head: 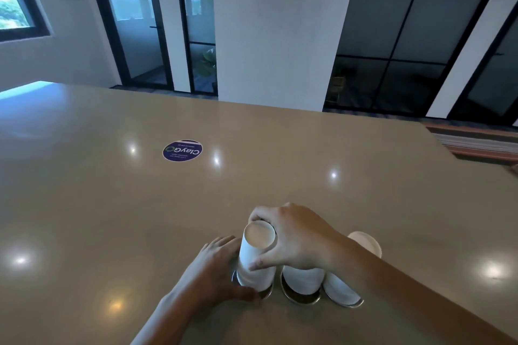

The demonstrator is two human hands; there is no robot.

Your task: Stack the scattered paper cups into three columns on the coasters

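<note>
White inverted cups (256,258) — 3 columns

Three cup stacks (256,260) side by side (on coasters (301,297)).

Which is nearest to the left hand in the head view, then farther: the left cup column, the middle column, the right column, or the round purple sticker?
1. Left cup column: touching the left hand, which rests at its base.
2. Middle column: next one to the right.
3. Right column: far end of the row.
4. Round purple sticker: far up the table, alone.
</note>
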